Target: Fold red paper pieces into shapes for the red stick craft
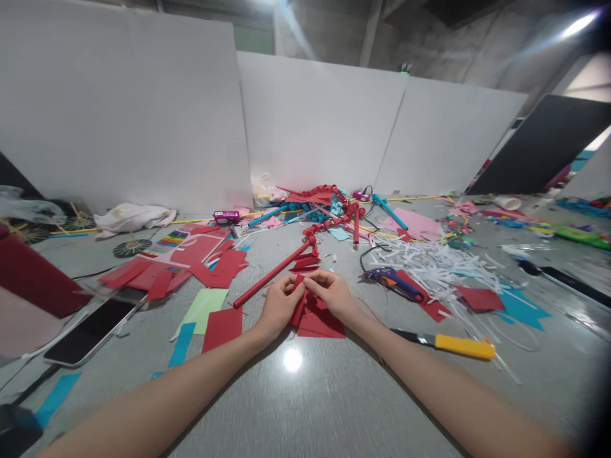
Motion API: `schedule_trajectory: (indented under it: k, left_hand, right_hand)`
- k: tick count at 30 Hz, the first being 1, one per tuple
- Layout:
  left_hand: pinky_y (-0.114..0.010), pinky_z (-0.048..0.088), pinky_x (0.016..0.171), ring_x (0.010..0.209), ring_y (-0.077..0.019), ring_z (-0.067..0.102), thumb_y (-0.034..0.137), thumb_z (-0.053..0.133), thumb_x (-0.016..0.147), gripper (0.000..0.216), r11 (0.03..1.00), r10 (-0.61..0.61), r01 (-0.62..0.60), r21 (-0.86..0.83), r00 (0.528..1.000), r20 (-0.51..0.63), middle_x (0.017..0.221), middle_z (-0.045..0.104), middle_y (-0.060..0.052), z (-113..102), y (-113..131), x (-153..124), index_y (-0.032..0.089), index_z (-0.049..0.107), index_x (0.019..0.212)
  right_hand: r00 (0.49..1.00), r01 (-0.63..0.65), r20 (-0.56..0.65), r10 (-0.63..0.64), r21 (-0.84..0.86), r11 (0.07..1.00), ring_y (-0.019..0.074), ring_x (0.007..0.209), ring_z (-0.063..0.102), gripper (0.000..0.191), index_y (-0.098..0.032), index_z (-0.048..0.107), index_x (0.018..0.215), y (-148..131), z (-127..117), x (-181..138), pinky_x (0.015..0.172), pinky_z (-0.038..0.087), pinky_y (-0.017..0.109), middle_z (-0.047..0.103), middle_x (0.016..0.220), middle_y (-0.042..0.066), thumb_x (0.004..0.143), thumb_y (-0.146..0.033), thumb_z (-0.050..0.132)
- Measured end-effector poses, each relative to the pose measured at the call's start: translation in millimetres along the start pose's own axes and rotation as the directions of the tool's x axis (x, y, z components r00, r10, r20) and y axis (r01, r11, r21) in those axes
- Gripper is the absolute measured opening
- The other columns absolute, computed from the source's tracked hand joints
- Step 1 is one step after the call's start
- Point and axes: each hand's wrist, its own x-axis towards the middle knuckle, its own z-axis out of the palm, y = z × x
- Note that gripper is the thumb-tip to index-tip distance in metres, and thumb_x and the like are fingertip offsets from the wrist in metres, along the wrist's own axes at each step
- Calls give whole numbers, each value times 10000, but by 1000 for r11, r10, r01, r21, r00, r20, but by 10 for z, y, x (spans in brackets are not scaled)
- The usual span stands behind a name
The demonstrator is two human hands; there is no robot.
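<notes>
My left hand (281,300) and my right hand (333,294) meet at the middle of the table, thumbs and forefingers pinched on a small folded strip of red paper (299,305). Loose red paper pieces (322,323) lie on the table just under my right hand. Beyond my fingertips is a stack of folded red paper (305,261). A red paper tube (272,273) slants from there toward the left, near a red paper chain (329,222). A red paper square (222,329) rests left of my left hand.
A yellow-handled knife (464,346) lies beside my right forearm, its blade partly hidden. Behind it are a blue glue gun (394,283) and a heap of white paper strips (429,257). On the left lie a phone (93,331) and red sheets (191,251). White panels (319,121) stand behind.
</notes>
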Motion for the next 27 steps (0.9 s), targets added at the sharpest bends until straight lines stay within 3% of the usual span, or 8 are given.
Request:
schedule_trajectory:
  k: [7,27]
  left_hand:
    - [-242,481,641,697,-148,628,393,667,890,236,999,33,-32,-40,999,14,810,669,-22,8,39,-5,158,643,897]
    - [-227,432,614,653,-132,556,366,639,889,221,998,58,-58,1,998,-2,730,608,5,8,66,-11,167,604,801]
  right_hand:
    - [1000,1,-8,-1,8,1000,134,622,585,333,-159,728,883,42,-10,6,601,468,252,681,745,22,837,-489,742]
    - [1000,-6,-24,4,-59,998,131,601,572,360,-157,716,856,22,-4,4,590,463,252,671,721,12,851,-517,712]
